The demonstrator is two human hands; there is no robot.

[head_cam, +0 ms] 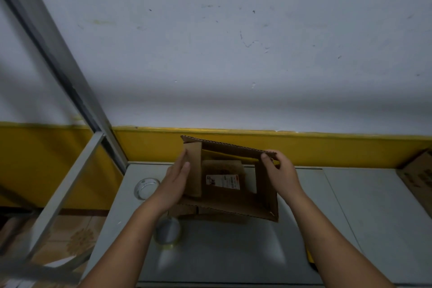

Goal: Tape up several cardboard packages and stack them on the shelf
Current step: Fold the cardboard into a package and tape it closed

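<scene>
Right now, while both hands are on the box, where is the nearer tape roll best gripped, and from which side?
Probably from above, coming from its right. The nearer tape roll lies flat on the grey table, hole up, so thumb in the hole and fingers on the outer rim can pinch it. The left forearm covers its left edge; the right edge is free.
</scene>
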